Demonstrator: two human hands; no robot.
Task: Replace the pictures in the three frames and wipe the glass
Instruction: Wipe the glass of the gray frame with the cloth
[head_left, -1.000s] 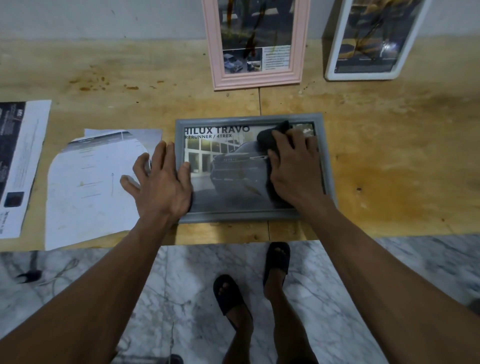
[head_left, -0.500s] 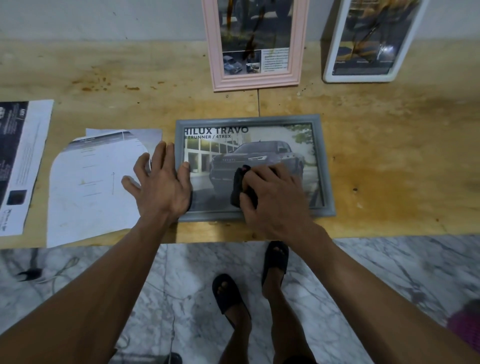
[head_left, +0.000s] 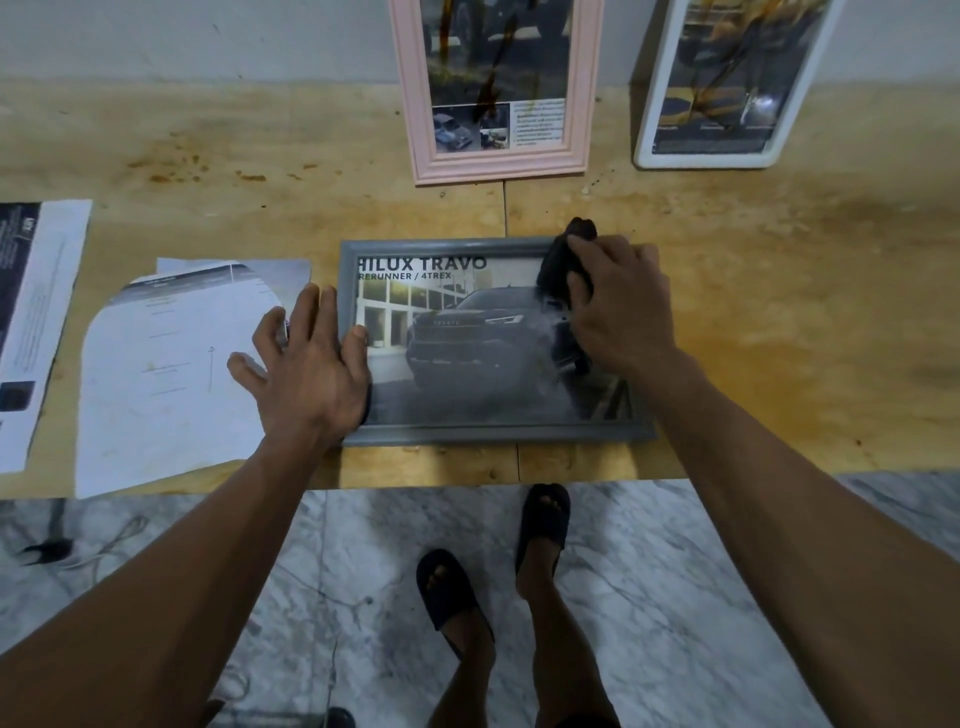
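Observation:
A grey frame (head_left: 483, 434) lies flat on the wooden table (head_left: 779, 322), holding a picture of a dark truck under the words HILUX TRAVO. My left hand (head_left: 311, 364) presses flat on the frame's left edge, fingers spread. Over the frame's upper right corner, my right hand (head_left: 618, 301) grips a dark cloth (head_left: 558, 265) against the glass. A pink frame (head_left: 498, 88) and a white frame (head_left: 722, 83) lean upright against the wall behind, each with a car picture and brown streaks on the glass.
Loose printed sheets (head_left: 171, 374) lie left of the grey frame, with another page (head_left: 31, 322) at the far left edge. The table's front edge runs just below the frame. Below it, my sandalled feet (head_left: 488, 561) stand on a marble floor.
My right hand has carried the cloth from the lower middle of the glass back up to the upper right corner. The left hand has stayed put.

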